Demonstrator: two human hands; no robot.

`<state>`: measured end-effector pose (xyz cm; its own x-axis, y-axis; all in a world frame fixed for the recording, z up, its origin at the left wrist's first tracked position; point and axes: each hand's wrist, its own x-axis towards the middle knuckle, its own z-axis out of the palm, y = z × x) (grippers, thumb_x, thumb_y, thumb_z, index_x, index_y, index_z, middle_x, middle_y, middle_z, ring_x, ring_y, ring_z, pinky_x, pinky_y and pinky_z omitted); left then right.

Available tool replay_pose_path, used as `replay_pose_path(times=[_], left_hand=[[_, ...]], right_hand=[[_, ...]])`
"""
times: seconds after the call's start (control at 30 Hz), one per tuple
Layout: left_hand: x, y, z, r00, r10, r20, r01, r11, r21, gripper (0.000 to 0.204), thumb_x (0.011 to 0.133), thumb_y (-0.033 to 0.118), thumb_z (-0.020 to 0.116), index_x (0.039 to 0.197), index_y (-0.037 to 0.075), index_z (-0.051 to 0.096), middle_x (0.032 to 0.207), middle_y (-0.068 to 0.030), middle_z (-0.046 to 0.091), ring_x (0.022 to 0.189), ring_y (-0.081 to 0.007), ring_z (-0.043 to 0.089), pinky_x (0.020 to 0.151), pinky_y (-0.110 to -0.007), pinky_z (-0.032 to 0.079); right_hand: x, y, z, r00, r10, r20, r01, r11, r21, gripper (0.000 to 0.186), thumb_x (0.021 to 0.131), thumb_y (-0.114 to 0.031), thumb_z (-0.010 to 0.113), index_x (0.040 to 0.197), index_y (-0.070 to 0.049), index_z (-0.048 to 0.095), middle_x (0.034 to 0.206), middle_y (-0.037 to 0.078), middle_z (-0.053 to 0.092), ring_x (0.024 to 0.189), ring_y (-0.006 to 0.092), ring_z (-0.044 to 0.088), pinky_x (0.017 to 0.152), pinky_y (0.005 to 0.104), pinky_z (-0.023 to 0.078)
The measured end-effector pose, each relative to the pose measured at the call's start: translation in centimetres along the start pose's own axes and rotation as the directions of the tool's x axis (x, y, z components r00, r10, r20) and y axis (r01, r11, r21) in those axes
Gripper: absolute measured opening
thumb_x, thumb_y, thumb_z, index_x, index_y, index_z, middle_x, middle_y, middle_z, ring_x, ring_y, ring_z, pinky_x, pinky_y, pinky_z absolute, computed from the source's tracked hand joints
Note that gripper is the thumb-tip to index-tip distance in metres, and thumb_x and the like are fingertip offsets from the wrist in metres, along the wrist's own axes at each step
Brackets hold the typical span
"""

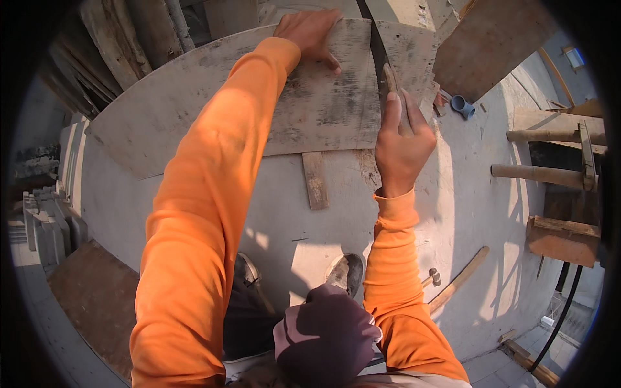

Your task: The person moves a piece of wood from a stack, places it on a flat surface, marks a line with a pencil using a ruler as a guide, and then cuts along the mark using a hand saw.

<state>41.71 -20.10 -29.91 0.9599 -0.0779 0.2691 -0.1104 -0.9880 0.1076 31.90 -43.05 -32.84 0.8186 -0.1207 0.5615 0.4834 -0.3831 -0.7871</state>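
One plywood board [259,103] under saw. One handsaw [381,61]. Two hands: left hand [310,32], right hand [401,142]. One hammer [432,278] on floor. One long wooden stick [460,278] beside it. One blue pipe fitting [462,105]. Two round poles [537,173] at right. One short wooden batten [315,180] under board. Two shoes [348,271].

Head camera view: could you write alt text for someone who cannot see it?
Seen from above, a person in orange sleeves saws a weathered plywood board: the right hand grips a handsaw cutting into it, while the left hand presses the board's far edge. A hammer lies on the concrete floor nearby.
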Motion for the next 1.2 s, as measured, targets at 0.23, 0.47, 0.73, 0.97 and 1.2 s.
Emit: replay_pose_path(times=[0.23,0.47,0.73,0.97,1.2], left_hand=[[-0.6,0.6,-0.1,1.0,-0.021,-0.005,0.021,0.999,-0.03,0.085,0.055,0.042,0.097,0.124,0.007,0.061,0.118,-0.0158,0.072,0.113,-0.0372,0.067,0.097,-0.049,0.051],[0.1,-0.7,-0.6,0.998,-0.021,0.06,0.025,0.998,-0.054,0.081,0.057,0.041,0.095,0.122,0.007,0.06,0.122,-0.0216,0.068,0.119,-0.0414,0.062,0.098,-0.051,0.049],[-0.4,-1.3,1.4,0.994,0.058,-0.097,-0.064,0.997,-0.053,0.084,0.056,0.043,0.095,0.123,0.007,0.06,0.121,-0.0209,0.069,0.119,-0.0417,0.062,0.098,-0.052,0.049],[0.1,0.7,-1.5,0.998,-0.013,0.056,0.019,0.995,-0.102,0.08,0.057,0.042,0.095,0.123,0.009,0.063,0.117,-0.0208,0.071,0.115,-0.0421,0.064,0.097,-0.052,0.049],[-0.6,0.2,-1.0,0.998,-0.054,0.021,0.055,0.996,-0.076,0.082,0.056,0.043,0.095,0.125,0.01,0.064,0.12,-0.0222,0.07,0.115,-0.042,0.064,0.097,-0.052,0.049]], right_hand=[[-3.7,-1.5,-3.6,0.995,0.076,0.06,-0.075,0.997,-0.013,0.028,0.097,-0.007,0.067,0.118,0.011,0.071,0.094,0.024,0.077,0.086,0.0194,0.075,0.077,0.0298,0.057],[-14.7,-1.8,-11.0,0.99,0.113,0.088,-0.102,0.987,-0.125,0.031,0.095,0.001,0.061,0.123,0.013,0.068,0.102,0.025,0.077,0.086,0.0216,0.077,0.074,0.0284,0.059],[-1.9,0.0,-1.3,0.999,0.008,0.031,-0.01,0.999,0.047,0.023,0.095,-0.008,0.069,0.115,0.004,0.074,0.082,0.02,0.074,0.069,0.0131,0.07,0.064,0.03,0.053],[-15.9,-2.7,-13.0,0.97,0.183,0.159,-0.154,0.972,-0.178,0.034,0.096,0.003,0.057,0.125,0.017,0.064,0.109,0.026,0.076,0.096,0.0248,0.077,0.085,0.0312,0.059],[0.8,0.1,-0.2,0.999,-0.008,0.051,0.008,1.0,-0.005,0.025,0.095,-0.006,0.07,0.115,0.009,0.073,0.088,0.019,0.077,0.071,0.0153,0.072,0.067,0.028,0.054]])
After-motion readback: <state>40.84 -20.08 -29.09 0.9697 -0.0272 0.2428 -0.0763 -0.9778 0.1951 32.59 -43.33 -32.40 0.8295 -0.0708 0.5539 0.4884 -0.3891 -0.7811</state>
